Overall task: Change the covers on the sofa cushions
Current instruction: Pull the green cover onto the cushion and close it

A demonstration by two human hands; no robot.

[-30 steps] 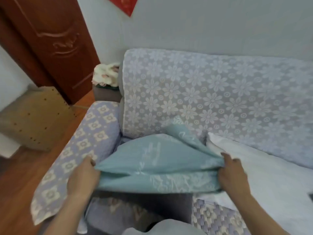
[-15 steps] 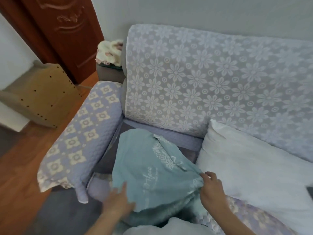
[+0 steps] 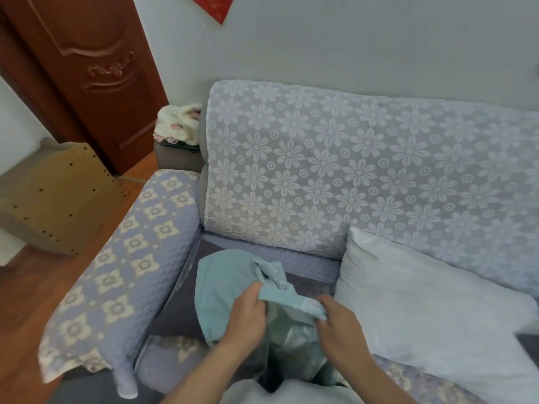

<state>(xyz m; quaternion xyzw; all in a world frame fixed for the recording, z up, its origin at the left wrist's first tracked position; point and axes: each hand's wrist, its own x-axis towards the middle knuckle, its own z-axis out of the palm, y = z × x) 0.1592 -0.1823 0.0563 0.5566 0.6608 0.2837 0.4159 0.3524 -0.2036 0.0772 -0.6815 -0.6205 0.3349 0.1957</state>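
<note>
**Teal cover bunched between both hands, near left end of sofa**

Cover: I see the teal cushion cover (image 3: pixel 221 290) low in the middle of the view, lying crumpled on the dark seat at the sofa's left end. A folded edge of it runs between my two hands. Its opening gapes toward me, showing a darker, shadowed inside.

Hands: my left hand (image 3: pixel 248 316) is closed on that folded edge, fingers curled over the cloth. My right hand (image 3: pixel 338 325) pinches the same edge just to the right, fingers bent down onto the fabric. The two hands are near each other, with a short strip of cover between them.

Writing: a pale woven pattern shows on the cover near my right hand; nothing I can read. A red hanging (image 3: pixel 215 7) at the top of the wall is cut off and unreadable.

Surroundings: a bare white pillow (image 3: pixel 431 310) leans on the seat just right of the cover. The sofa backrest (image 3: pixel 350 170) wears a lilac throw with white daisies. The left armrest (image 3: pixel 122 269) has a quilted lilac cover with cream flower squares. Far left stand a brown wooden door (image 3: pixel 96 68), a cardboard box (image 3: pixel 58 196) on the wooden floor (image 3: pixel 20 301), and a cream bundle (image 3: pixel 178 123) on a small grey stand behind the armrest.
</note>
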